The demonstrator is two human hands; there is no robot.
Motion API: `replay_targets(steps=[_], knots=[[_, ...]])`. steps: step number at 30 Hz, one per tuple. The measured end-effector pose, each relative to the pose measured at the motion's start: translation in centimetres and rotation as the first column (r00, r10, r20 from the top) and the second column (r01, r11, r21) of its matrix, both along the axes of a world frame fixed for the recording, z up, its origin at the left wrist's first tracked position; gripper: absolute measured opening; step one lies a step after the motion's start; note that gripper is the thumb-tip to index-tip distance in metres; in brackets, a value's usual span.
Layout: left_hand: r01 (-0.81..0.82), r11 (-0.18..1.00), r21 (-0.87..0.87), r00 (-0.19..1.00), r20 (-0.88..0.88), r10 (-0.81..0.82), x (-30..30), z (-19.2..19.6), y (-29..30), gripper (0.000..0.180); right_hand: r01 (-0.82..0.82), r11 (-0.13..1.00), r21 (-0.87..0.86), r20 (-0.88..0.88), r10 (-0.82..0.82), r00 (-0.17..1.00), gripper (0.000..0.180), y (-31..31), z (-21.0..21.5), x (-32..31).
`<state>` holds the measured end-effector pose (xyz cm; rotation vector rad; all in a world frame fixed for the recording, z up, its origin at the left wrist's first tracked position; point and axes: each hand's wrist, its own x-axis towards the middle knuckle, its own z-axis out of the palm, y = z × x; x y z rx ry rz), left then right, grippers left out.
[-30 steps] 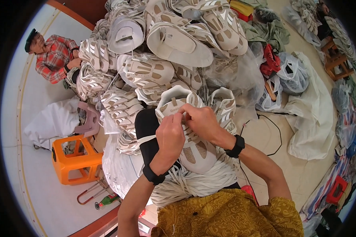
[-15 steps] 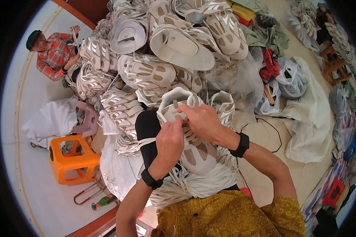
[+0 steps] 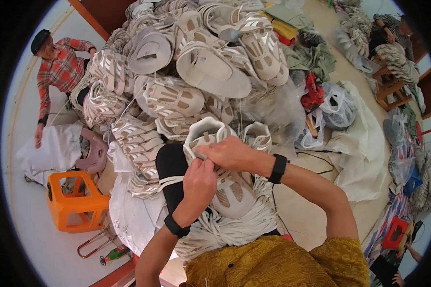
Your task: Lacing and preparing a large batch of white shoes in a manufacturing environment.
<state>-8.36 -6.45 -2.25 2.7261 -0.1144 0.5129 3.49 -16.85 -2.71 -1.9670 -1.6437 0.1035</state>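
A beige and white shoe upper (image 3: 233, 197) lies over my lap, toe toward me and collar away. My right hand (image 3: 232, 154) grips its edge by the tongue and eyelets, thumb and fingers closed. Close beside it, my left hand (image 3: 199, 184) is closed in a pinch at the upper's left edge; whatever is between its fingertips is hidden. Pale laces (image 3: 171, 181) stretch across the black-clothed knee (image 3: 169, 165) near the left hand. Below the toe, a thick bundle of white shoelaces (image 3: 227, 229) rests on my lap.
A large heap of similar shoe uppers (image 3: 210, 67) rises ahead. To the left stand an orange stool (image 3: 76, 203) and a person in a plaid shirt (image 3: 64, 64). Plastic bags (image 3: 337, 105) and a white sheet (image 3: 364, 158) lie right. Another person (image 3: 392, 33) sits far right.
My right hand has shifted lower on the upper, its fingers curling over the left edge. Both hands stay close together. The person in plaid has lowered one arm. The view has shifted slightly.
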Motion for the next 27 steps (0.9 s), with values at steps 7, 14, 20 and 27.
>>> replay_targets(steps=[7,14,20,27], knots=[[0.036,0.999,-0.015,0.999,0.04,-0.035,-0.6,0.1,-0.2,0.026,-0.125,0.987,-0.102,0.065,0.132,0.989,0.019,1.0,0.7,0.1],[-0.068,0.997,-0.04,0.987,-0.146,0.061,-1.2,0.1,0.3,0.024,-0.012,0.964,-0.265,0.122,0.046,0.991,0.024,-1.4,3.2,1.5],[-0.046,0.982,-0.183,0.975,-0.224,0.004,2.0,0.6,2.0,0.007,0.135,0.969,-0.207,-0.122,-0.162,0.979,0.011,-1.7,0.3,0.0],[-0.023,0.998,0.064,0.968,-0.248,0.038,2.2,1.0,1.4,0.003,0.272,0.951,-0.149,0.021,-0.272,0.962,0.012,-1.9,-0.1,-1.6]])
